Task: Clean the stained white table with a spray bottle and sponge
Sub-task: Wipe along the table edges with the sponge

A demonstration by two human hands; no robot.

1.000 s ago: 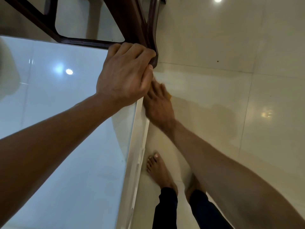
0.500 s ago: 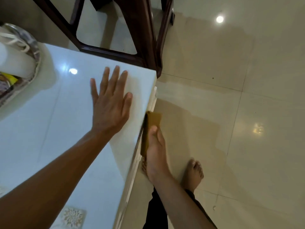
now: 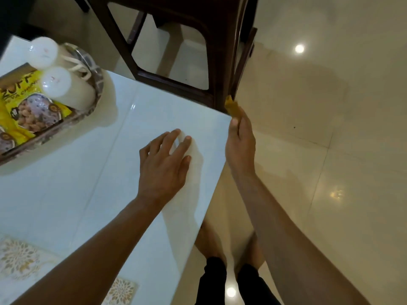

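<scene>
Two hands showing: left hand lying on the counter, fingers loosely spread. Right hand pinching sponge at the counter's corner, its fingers mostly hiding it. Tray running out of frame at left.

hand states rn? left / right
Left hand: open, fingers spread, resting on the white table.
Right hand: closed on the yellow sponge, held at the table's corner edge.

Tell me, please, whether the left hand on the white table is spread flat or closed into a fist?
Spread, not a fist: the left hand rests palm-down on the white table, fingers extended and apart, holding nothing.
</scene>
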